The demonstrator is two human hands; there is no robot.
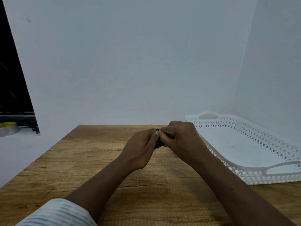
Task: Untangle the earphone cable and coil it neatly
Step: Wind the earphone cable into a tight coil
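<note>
A black earphone cable (159,144) is bunched between my two hands above the middle of the wooden table (81,160). Only a small dark loop below my fingers and a tiny black tip above my thumbs show; the rest is hidden inside my grip. My left hand (140,149) is closed around the bundle from the left. My right hand (180,137) pinches it from the right, fingertips touching those of the left hand.
A white perforated plastic tray (260,175) with handles lies on the table's right side, close to my right forearm. A roll of tape (8,128) rests on the ledge at far left. White walls stand behind and to the right.
</note>
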